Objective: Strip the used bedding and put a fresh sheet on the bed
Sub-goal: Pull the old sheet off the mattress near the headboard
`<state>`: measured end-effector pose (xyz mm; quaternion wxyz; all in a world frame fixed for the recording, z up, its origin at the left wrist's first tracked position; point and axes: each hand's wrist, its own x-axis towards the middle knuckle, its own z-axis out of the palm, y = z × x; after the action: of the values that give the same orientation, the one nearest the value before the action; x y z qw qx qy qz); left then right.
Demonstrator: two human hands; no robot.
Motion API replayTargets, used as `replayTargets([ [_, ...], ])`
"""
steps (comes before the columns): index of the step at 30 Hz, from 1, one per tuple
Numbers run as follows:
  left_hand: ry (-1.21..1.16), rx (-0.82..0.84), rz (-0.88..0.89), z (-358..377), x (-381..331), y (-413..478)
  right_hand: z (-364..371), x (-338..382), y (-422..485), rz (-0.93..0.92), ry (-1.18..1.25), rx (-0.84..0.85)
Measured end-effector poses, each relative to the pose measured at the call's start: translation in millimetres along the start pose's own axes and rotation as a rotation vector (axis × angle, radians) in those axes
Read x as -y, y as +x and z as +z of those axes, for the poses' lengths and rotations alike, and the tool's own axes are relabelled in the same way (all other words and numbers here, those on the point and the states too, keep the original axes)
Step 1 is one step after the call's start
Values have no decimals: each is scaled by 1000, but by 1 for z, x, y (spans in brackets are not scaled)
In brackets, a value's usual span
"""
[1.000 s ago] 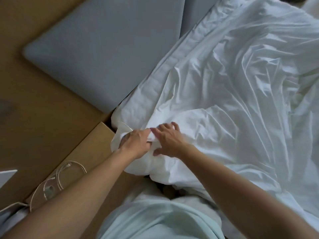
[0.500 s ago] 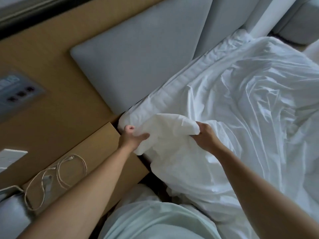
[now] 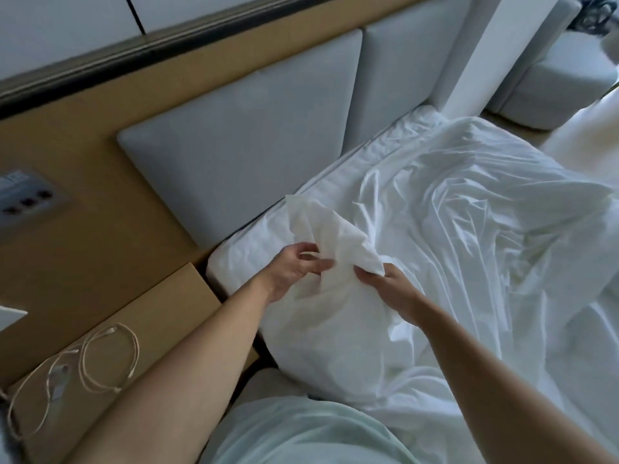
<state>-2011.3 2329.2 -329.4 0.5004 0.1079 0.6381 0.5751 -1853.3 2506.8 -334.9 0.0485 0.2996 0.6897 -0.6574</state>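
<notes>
Between the two hands, one corner of the used sheet (image 3: 326, 229) stands up in a loose peak, lifted clear of the mattress (image 3: 234, 259) below it.

1. Right hand (image 3: 385, 286): fingers curled, pinching a gathered fold at the base of the peak. This grip carries the cloth and holds the corner off the mattress.
2. Left hand (image 3: 294, 266): fingers loosely spread, tips touching the same fold from the opposite side. No cloth is visibly pinched. The hand appears placed to take a fresh hold or to steady the fold.
3. Beyond the right hand, the sheet runs on in heavy creases across the bed, so most of it remains on the mattress.
4. Beyond the fingertips of both hands, a grey headboard pad (image 3: 234, 155) stands close against the mattress edge. The cloth is therefore raised upward here, where there is room.
5. Outward of the left forearm lies a wooden bedside ledge (image 3: 160, 313) with a coiled cable (image 3: 100, 356) on it, apart from the sheet.

Assessment: stripping is at an early stage. One corner is free, and no fresh sheet is in view. The next pull probably needs both hands gripping, directed away from the headboard.
</notes>
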Motion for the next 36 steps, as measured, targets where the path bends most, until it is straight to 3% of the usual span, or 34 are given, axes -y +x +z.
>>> replayTargets([
  [4, 311, -89, 150, 41, -3, 1, -4, -7, -6, -22, -91, -23],
  [8, 501, -168, 76, 44, 9, -2, -1, -8, -10, -73, -193, -27],
  [11, 632, -296, 232, 50, 16, -5, 2, -10, -10, -97, -229, 4],
  [15, 822, -530, 411, 63, 24, -11, -4, -15, -7, -16, -10, 116],
  [21, 794, -644, 438, 76, 46, -23, -28, -31, 7, 276, 491, 484],
  [24, 773, -580, 436, 87, 54, -27, -23, -39, 16, 375, 289, 428],
  [29, 753, -603, 470, 88, 61, -34, -9, -25, 26, 476, 14, 546],
  [36, 833, -770, 451, 84, 65, -46, 12, -16, 34, 259, 33, 449],
])
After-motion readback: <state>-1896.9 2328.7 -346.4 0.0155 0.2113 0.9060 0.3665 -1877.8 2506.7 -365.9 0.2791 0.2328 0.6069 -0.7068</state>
